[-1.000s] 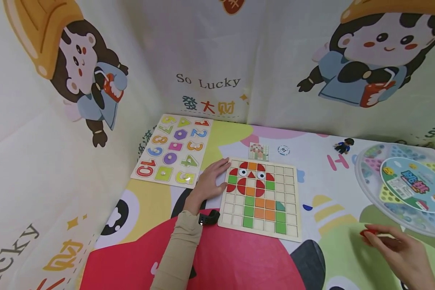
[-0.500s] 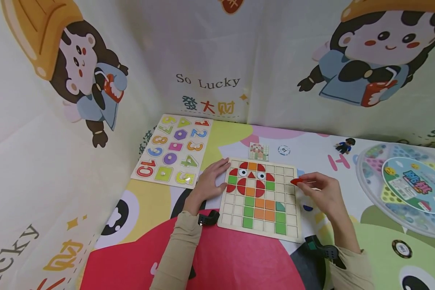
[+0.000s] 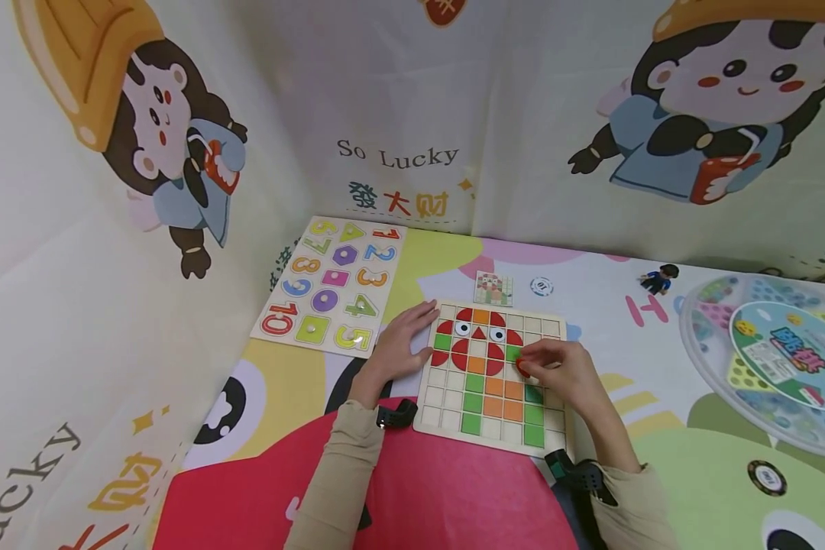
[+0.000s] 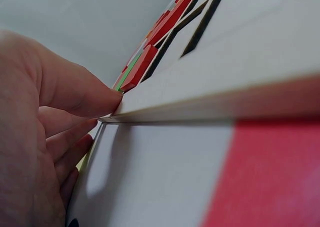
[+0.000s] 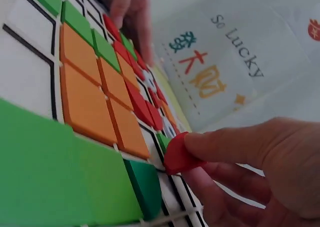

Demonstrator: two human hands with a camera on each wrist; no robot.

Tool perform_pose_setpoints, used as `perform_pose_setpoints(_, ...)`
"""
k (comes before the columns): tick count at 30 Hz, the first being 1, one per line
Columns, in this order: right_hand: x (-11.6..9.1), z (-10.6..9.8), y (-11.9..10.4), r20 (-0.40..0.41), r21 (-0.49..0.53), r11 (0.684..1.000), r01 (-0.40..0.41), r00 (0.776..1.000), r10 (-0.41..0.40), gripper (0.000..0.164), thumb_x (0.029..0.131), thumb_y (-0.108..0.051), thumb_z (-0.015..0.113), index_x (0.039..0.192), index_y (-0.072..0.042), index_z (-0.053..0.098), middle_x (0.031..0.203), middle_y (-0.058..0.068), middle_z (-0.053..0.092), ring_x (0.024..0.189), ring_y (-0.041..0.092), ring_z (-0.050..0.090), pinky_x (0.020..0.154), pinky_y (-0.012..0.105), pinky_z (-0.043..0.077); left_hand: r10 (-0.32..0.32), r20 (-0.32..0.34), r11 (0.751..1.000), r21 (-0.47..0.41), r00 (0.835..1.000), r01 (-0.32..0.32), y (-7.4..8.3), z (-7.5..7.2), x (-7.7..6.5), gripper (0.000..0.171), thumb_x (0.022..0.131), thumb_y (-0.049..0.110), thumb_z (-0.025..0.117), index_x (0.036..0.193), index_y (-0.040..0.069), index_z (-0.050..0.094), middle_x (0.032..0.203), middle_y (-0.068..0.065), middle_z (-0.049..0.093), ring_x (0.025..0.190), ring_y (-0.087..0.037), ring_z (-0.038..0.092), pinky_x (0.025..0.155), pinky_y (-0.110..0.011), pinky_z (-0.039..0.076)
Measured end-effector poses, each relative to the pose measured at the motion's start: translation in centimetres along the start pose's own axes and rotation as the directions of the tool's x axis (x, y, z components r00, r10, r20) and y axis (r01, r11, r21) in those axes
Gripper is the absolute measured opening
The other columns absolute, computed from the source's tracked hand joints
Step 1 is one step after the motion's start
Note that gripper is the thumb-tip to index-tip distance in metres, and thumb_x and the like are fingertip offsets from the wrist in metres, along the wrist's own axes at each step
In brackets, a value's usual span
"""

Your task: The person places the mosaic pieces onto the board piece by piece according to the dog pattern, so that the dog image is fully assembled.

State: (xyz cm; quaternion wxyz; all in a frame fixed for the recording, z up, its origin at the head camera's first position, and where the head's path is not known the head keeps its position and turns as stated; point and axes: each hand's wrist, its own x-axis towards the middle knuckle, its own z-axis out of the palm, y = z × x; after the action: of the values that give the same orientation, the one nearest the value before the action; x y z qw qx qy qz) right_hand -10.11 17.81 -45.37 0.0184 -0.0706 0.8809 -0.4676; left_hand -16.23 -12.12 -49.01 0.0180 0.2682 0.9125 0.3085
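A light wooden grid board [image 3: 447, 399] carries red, orange and green tiles, with two eye tiles near its top. My left hand [image 3: 397, 347] rests at its left edge, the thumb [image 4: 95, 94] touching the rim and the fingers stretched beside it. Between thumb and fingertips my right hand [image 3: 565, 370] pinches a red tile [image 5: 179, 154] with a rounded edge. That tile is close over the board's right half, near a green tile [image 3: 513, 353] and above the dark green rounded tile [image 5: 145, 187]. A small picture card [image 3: 493, 289] lies behind the board.
A wooden number puzzle [image 3: 331, 336] lies at the left. Behind the board is a white chip [image 3: 541, 286]; a toy figure [image 3: 658, 279] stands farther right. A round clear-covered game [image 3: 787, 355] sits at the far right, a dark chip [image 3: 766, 477] in front of it. Printed cloth walls rise behind.
My right hand has brought the red tile leftward from the right of the table to over the board. It now covers where a dark blue piece lay. My left hand stays put.
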Motion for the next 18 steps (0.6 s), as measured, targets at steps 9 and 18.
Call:
perform_pose_setpoints(9,0.03,0.92,-0.59,-0.017,-0.040,0.999,-0.020,1.000,0.019,0.005,0.083,0.001,0.076,0.087,0.001,0.077,0.087,0.012,0.072,0.072,0.019,0.066,0.060,0.020,0.053,0.006,-0.013,1.000,-0.010,1.000,-0.006,0.25,-0.14,-0.09,0.066,0.085,0.017,0.063,0.148,0.008,0.045,0.158,-0.006,0.035,0.146,-0.026,0.028,0.119,-0.049,0.024)
perform_pose_setpoints(18,0.14,0.61,0.12,-0.027,-0.094,0.996,0.014,0.999,-0.017,0.005,0.083,-0.003,0.077,0.086,0.001,0.075,0.084,0.008,0.070,0.069,0.017,0.062,0.058,0.022,0.051,0.013,-0.024,1.000,-0.008,1.000,-0.013,-0.03,0.09,-0.09,0.066,0.085,0.016,0.063,0.148,0.007,0.046,0.158,-0.006,0.035,0.145,-0.026,0.029,0.119,-0.048,0.024)
